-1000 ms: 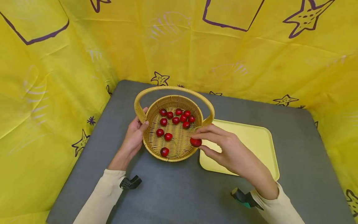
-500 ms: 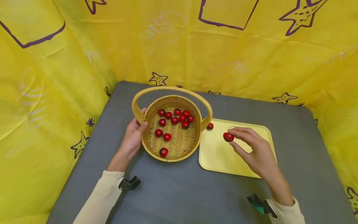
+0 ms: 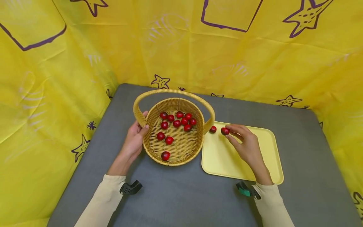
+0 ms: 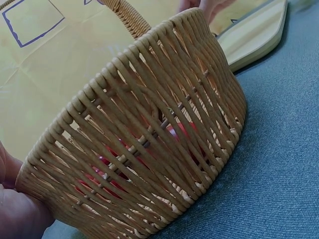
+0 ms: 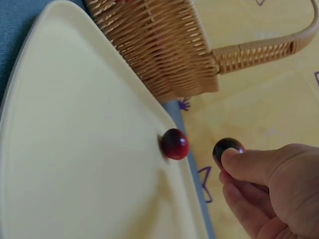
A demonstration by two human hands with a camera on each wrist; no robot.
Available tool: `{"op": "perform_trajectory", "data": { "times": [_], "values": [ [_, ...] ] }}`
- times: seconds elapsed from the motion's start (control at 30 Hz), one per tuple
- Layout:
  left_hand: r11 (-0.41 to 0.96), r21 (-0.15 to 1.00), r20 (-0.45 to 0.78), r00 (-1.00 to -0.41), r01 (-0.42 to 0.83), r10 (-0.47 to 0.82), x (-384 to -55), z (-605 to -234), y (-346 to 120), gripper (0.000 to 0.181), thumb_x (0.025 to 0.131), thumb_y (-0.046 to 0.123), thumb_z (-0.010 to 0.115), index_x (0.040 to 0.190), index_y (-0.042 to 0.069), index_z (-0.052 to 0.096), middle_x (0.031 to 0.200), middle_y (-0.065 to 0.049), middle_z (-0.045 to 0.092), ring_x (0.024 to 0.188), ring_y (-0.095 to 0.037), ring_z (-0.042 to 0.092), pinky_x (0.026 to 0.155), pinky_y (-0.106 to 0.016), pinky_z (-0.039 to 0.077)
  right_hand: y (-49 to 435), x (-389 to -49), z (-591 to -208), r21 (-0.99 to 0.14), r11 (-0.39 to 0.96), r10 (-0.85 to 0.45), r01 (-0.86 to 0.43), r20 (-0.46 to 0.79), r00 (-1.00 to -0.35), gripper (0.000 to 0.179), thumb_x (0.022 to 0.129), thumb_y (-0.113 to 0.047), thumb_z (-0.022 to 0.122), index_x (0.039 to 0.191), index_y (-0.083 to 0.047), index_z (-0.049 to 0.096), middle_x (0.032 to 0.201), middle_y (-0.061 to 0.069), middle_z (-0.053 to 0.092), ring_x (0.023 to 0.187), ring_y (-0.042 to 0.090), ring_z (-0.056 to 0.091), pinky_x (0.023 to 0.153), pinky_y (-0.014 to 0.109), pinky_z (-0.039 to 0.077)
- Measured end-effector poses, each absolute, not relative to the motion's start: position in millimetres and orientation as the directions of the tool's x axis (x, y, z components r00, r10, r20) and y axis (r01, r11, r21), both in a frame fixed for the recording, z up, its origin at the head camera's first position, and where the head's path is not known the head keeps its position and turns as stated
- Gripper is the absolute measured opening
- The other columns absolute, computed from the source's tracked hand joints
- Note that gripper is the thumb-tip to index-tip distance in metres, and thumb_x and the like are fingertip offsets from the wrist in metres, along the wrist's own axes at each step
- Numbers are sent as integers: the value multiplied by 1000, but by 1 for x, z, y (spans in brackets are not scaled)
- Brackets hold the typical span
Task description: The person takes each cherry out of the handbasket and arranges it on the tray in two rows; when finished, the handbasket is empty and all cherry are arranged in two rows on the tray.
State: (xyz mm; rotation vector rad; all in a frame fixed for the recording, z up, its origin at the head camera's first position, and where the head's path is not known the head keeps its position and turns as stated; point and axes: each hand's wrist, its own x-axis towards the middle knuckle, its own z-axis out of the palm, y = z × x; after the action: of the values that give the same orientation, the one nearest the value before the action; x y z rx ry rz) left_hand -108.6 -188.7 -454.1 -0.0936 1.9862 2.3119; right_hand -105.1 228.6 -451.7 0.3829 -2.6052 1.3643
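Observation:
My left hand (image 3: 132, 142) grips the left side of a round wicker basket (image 3: 173, 163) at the foot of its arched handle, thumb over the rim. Several dark red cherries (image 3: 169, 140) lie on the basket's floor. Over the yellow tray (image 3: 221, 157), my right hand (image 3: 246, 145) pinches one cherry (image 3: 225, 131) between thumb and fingers; the right wrist view shows this pinched cherry (image 5: 226, 149) raised clear of the tray. Another cherry (image 3: 213, 129) sits at the tray's back left corner, close beside the basket. The basket's wall (image 4: 134, 124) fills most of the left wrist view.
The tray stands just right of the basket on a dark grey table (image 3: 181, 195). A yellow cloth (image 3: 181, 47) with purple drawings encloses the back and sides. The tall handle (image 3: 174, 91) arches over the basket's back.
With a cherry in its fingers, my right hand went from the basket's right rim out over the tray, then back left toward the corner cherry. My left hand keeps its hold on the basket.

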Motion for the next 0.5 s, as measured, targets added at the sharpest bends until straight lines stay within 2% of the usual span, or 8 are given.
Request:
{"op": "perform_trajectory", "data": {
  "times": [0.2,0.5],
  "values": [
    [-147,983,-107,-994,-109,26,-108,-453,-187,61,112,-1,41,169,11,24,175,-3,25,157,-15,27,126,-33,26,225,-115,-461,-792,553,-118,-260,235,-965,39,90,7,80,128,4,74,119,20,71,110,38,72,93,32,54],
    [-145,983,-109,-994,-112,22,-107,-454,-188,61,112,-1,41,169,11,25,175,-3,25,158,-16,27,125,-32,27,224,-123,-473,-801,570,-101,-186,156,-983,37,91,6,79,128,6,72,122,23,71,111,39,74,92,28,55]
  ]
}}
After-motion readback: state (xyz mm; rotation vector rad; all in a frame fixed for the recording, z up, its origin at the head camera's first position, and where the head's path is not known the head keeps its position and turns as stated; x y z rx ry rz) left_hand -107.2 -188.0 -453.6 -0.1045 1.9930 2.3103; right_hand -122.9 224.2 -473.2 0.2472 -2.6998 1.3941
